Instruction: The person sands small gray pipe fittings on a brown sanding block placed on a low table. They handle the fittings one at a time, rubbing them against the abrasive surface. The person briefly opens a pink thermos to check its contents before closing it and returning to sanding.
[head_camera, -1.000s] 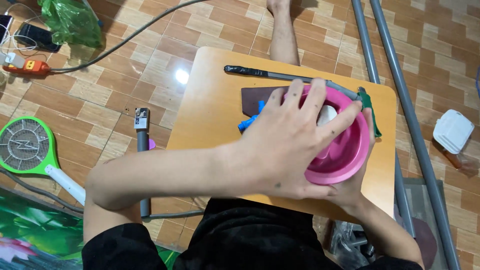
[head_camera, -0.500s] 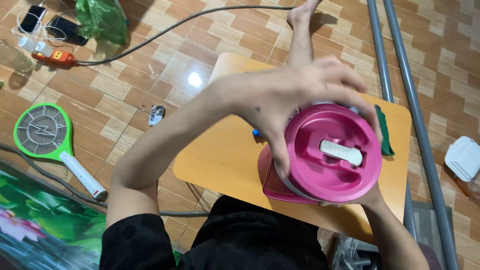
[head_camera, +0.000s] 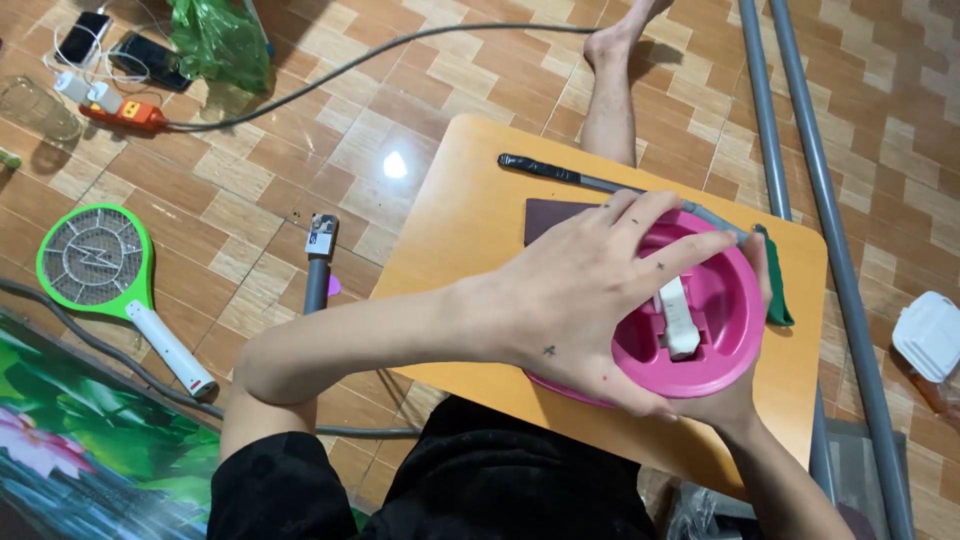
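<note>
A round pink plastic container (head_camera: 715, 330) with a white handle (head_camera: 678, 318) on its lid rests on a small wooden table (head_camera: 470, 220). My left hand (head_camera: 585, 290) lies spread over the lid's left side, fingers reaching across the top. My right hand (head_camera: 735, 405) grips the container from underneath at the near right edge, mostly hidden by it. A dark brown flat piece (head_camera: 552, 215) lies under the container's far side. A long dark rod (head_camera: 560, 172) lies along the table's far edge.
A green cloth strip (head_camera: 775, 290) hangs at the table's right edge. Grey metal pipes (head_camera: 800, 150) run along the tiled floor to the right, a white box (head_camera: 930, 335) beyond them. A green electric swatter (head_camera: 100, 265), cables, phones and a power strip (head_camera: 120, 112) lie left.
The container, lifted and tilted toward me half a second ago, is down flat on the table again. My left hand stays spread across its lid.
</note>
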